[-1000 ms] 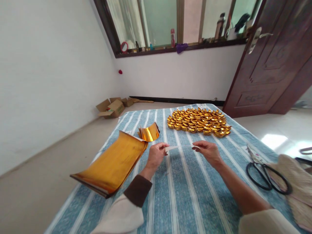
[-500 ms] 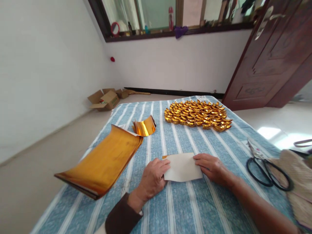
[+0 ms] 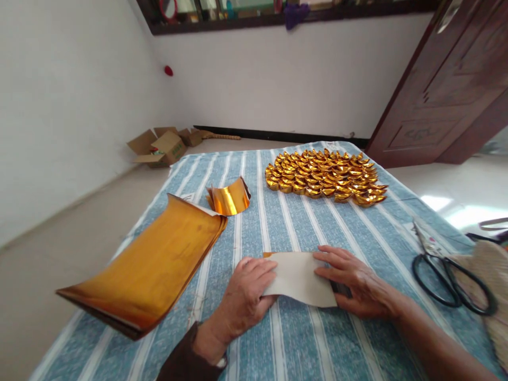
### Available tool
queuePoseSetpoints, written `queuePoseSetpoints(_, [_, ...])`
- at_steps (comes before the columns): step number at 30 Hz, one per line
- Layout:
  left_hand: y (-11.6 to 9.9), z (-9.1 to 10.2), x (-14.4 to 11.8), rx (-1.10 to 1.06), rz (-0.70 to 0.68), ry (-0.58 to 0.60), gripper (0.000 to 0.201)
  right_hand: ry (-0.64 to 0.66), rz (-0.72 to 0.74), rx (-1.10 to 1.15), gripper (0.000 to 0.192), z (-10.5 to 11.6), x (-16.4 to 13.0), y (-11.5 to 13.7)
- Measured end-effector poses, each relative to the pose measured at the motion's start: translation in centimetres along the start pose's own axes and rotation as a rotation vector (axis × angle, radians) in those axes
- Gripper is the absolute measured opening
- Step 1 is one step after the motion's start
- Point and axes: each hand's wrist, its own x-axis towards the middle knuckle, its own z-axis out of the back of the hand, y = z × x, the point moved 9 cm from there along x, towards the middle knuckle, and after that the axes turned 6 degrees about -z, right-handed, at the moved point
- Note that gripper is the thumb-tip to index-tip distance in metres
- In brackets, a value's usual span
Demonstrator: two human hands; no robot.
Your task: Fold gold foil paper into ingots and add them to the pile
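A small sheet of gold foil paper (image 3: pixel 298 279) lies on the striped cloth, its white back up, with a gold strip showing at its far left corner. My left hand (image 3: pixel 249 286) grips its left edge, fingers on top and thumb at the near side. At the right edge my right hand (image 3: pixel 355 283) holds it, fingertips on top and thumb by the near corner. The paper's near edge bows up slightly between the hands. Beyond, to the left, stands a curled stack of small gold foil sheets (image 3: pixel 230 198).
A large stack of gold foil sheets (image 3: pixel 154 259) lies at left. Several folded gold paper ingots (image 3: pixel 323 177) cover the far right of the striped cloth (image 3: pixel 254 338). Black-handled scissors (image 3: pixel 440 275) and a beige cloth (image 3: pixel 486 270) are at right. Cardboard boxes (image 3: pixel 162 148) stand on the floor.
My view has tilted down a little. My right hand has shifted on the paper's right edge, with its thumb now apart from the fingers, and the paper's near edge bends more.
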Motion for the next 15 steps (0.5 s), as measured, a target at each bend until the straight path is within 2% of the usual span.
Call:
queuePoseSetpoints(9, [0.6, 0.1, 0.1, -0.047, 0.015, -0.068, 0.016, 0.111, -0.048, 0.043, 0.053, -0.3, -0.2, 0.3])
queuePoseSetpoints(13, [1.0, 0.4, 0.5, -0.083, 0.04, -0.126, 0.017, 0.074, -0.085, 0.072, 0.025, -0.5, 0.2, 0.1])
queuePoseSetpoints(15, [1.1, 0.6, 0.7, -0.105, 0.055, -0.152, 0.017, 0.032, -0.112, 0.106, 0.017, -0.6, 0.4, -0.1])
